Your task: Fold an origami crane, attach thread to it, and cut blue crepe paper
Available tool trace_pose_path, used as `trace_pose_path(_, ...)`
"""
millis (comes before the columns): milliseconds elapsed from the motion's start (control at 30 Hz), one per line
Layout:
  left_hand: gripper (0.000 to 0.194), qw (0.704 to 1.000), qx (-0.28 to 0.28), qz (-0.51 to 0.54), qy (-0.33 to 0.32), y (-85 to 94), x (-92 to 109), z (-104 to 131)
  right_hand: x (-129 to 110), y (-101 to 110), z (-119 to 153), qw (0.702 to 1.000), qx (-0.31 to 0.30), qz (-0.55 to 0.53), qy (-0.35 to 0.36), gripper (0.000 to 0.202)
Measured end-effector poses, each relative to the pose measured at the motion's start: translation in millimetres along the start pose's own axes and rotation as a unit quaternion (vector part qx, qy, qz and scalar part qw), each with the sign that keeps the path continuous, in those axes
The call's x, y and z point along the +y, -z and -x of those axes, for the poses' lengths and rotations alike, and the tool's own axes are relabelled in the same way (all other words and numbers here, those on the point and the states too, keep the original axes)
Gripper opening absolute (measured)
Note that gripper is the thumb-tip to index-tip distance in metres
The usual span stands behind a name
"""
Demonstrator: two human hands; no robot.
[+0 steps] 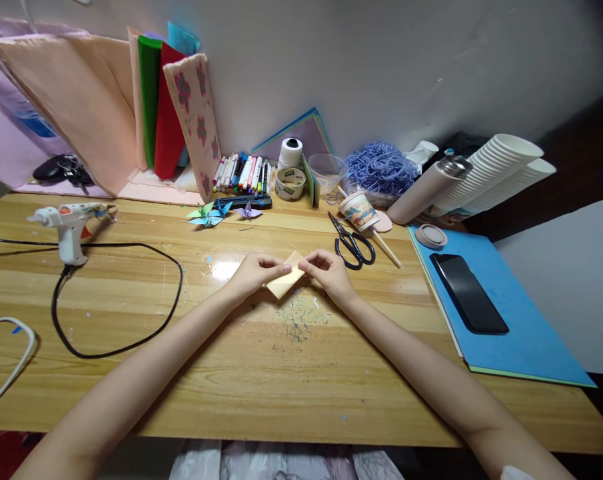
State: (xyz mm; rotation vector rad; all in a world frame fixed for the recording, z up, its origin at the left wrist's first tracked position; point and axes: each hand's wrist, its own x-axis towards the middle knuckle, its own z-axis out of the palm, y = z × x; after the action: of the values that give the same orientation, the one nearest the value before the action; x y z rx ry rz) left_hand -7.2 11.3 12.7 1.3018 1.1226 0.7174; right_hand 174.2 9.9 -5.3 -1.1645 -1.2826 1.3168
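A small piece of folded pale yellow paper (285,281) is held just over the middle of the wooden table. My left hand (257,272) pinches its left side between thumb and fingers. On the opposite side, my right hand (328,272) grips the upper right edge with the thumb on top. Both hands' fingertips partly hide the paper's edges. Beyond the hands, several folded paper cranes (208,215) in green, blue and purple sit on the table. Black-handled scissors (352,245) lie to the right of my right hand.
A white glue gun (71,233) with a looping black cord stands left. A black phone (468,293) rests on blue sheets (526,340) at right. Along the wall are markers (244,173), tape (290,183), purple cord (381,167), a thermos (428,190) and stacked paper cups (501,173).
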Motion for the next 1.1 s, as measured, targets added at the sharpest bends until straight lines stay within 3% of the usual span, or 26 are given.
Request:
trace_pose_path(200, 0.034, 0.998, 0.045, 0.031, 0.014, -3.3, -3, -2, -5, -3, 0, 0.998, -0.036, -0.006, -0.047, 0.030)
trace_pose_path(567, 0.035, 0.995, 0.077, 0.030, -0.052, -9.2, -6, 0, -2, -4, 0, 0.996, -0.051, -0.023, -0.066, 0.032)
trace_pose_path(700, 0.034, 0.996, 0.077, 0.014, -0.052, -8.4, -6, -1, 2, -6, 1, 0.998, -0.038, -0.012, -0.041, 0.031)
trace_pose_path(900, 0.032, 0.998, 0.032, -0.020, -0.048, -7.0, -4, 0, 5, -6, 5, 1.000, -0.011, 0.019, -0.005, 0.029)
trace_pose_path(1100, 0.029, 0.995, 0.061, -0.035, -0.073, -9.2, -4, 3, 4, -5, 6, 0.998, -0.039, 0.057, 0.004, 0.032)
